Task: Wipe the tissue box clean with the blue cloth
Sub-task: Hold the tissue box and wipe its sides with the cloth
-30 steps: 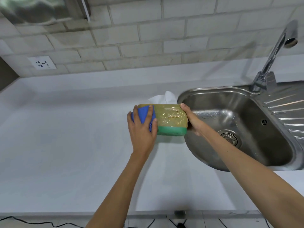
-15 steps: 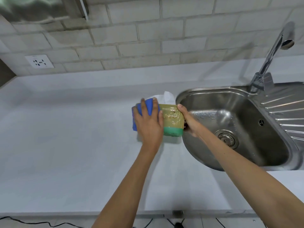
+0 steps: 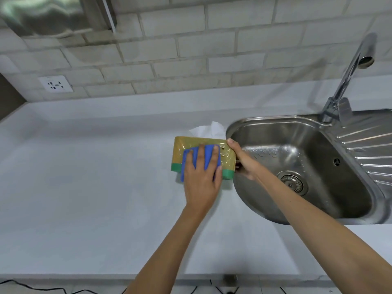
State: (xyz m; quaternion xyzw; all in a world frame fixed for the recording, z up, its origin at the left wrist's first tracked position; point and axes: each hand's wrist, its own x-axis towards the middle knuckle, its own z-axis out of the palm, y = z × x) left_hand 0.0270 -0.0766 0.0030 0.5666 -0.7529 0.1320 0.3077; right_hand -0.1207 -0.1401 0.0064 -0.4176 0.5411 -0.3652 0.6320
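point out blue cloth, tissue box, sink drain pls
blue cloth (image 3: 206, 153): head view, patch between the fingers.
tissue box (image 3: 178, 152): head view, yellow front face, left part.
sink drain (image 3: 292, 181): head view, strainer centre.

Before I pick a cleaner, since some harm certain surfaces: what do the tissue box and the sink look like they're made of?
Tissue box: probably a soft pack or carton in glossy clear plastic film; its yellow face shows wrinkled highlights, and a white tissue sticks out behind. Sink: almost certainly stainless steel, brushed and shiny, with a ribbed drainboard and soft grey reflections.
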